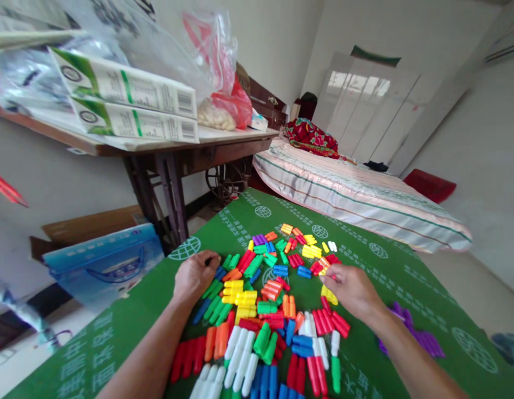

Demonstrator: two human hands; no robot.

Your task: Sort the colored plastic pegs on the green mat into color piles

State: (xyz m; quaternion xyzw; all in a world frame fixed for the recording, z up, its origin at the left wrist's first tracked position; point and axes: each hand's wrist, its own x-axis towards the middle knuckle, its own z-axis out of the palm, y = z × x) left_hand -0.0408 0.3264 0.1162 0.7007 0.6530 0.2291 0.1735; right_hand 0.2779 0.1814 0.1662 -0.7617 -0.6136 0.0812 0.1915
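A heap of coloured plastic peg pieces (265,310), in red, yellow, green, blue, orange and white, lies spread over a green table cover (377,260) printed with white globes. My left hand (195,275) rests at the heap's left edge, fingers curled into a loose fist beside blue and green pieces; what it holds, if anything, is hidden. My right hand (351,289) is at the heap's right side, fingertips pinched on a red and yellow piece (323,267). A small pile of purple pieces (423,338) lies to the right, beside my right forearm.
A wooden sewing-machine table (174,149) at the left carries white and green boxes (128,102) and plastic bags. A blue carton (103,266) stands under it. Beyond the green cover is a bed (356,194) with a striped sheet, then a white wardrobe (365,105).
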